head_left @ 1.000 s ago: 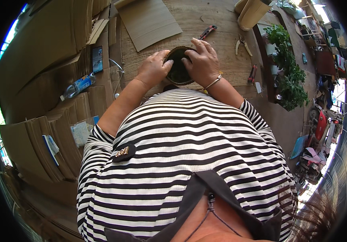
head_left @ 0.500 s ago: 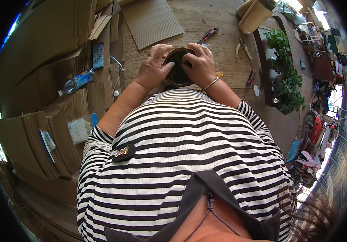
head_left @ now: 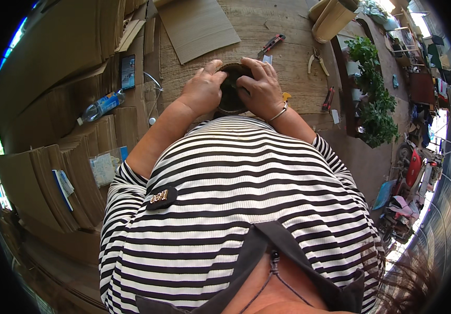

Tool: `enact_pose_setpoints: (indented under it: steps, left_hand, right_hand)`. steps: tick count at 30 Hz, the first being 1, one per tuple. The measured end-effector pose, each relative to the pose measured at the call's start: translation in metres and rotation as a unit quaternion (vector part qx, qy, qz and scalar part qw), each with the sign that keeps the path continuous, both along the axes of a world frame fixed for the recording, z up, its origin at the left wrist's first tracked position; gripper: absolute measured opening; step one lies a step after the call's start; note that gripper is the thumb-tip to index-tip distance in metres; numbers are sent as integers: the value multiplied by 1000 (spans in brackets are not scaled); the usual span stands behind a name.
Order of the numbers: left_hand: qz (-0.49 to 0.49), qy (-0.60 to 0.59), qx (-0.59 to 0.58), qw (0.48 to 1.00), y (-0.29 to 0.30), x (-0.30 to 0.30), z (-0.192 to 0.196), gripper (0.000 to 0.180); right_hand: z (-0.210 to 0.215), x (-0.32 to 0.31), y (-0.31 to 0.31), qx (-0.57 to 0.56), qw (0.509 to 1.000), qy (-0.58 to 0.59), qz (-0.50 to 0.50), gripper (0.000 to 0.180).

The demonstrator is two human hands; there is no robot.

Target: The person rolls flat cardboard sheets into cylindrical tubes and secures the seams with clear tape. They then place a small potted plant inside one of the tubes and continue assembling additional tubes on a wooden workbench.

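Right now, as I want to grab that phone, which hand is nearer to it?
Left. The left hand is to the right of the phone, at the left side of the round container. The right hand is farther right, at the container's other side.

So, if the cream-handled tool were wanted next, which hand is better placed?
Probably the right hand: the cream-handled tool lies on its side, nearer to it; the left hand is across the dark round container. Both hands are at its rim.
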State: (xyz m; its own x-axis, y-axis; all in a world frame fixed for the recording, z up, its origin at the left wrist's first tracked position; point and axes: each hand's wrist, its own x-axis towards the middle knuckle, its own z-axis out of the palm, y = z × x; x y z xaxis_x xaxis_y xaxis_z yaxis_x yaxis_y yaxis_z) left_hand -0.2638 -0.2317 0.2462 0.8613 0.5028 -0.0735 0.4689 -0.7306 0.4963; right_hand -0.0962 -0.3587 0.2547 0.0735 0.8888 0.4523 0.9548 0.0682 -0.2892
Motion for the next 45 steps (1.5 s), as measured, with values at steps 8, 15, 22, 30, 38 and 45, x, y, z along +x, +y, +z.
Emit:
enact_pose_setpoints:
  steps: [8,15,22,30,38,45]
  left_hand:
    - [3,49,-36,998,-1,3,14,32]
    - [28,25,-54,998,4,5,-3,31]
    - [26,12,-26,999,1,3,-1,32]
    - [5,-28,-43,999,4,0,1,35]
    - [5,-92,-1,996,-3,-6,0,25]
    - [8,-208,-17,978,-6,-19,-6,13]
  right_hand:
    - [-5,3,0,13,998,31,-49,16]
    - [1,7,-5,12,999,27,15,13]
    - [-1,4,1,-49,999,-9,16,28]
    - [1,8,12,-109,992,-41,52,34]
    - [7,9,26,-215,972,-78,58,33]
    - [9,-3,33,-257,956,-142,11,31]
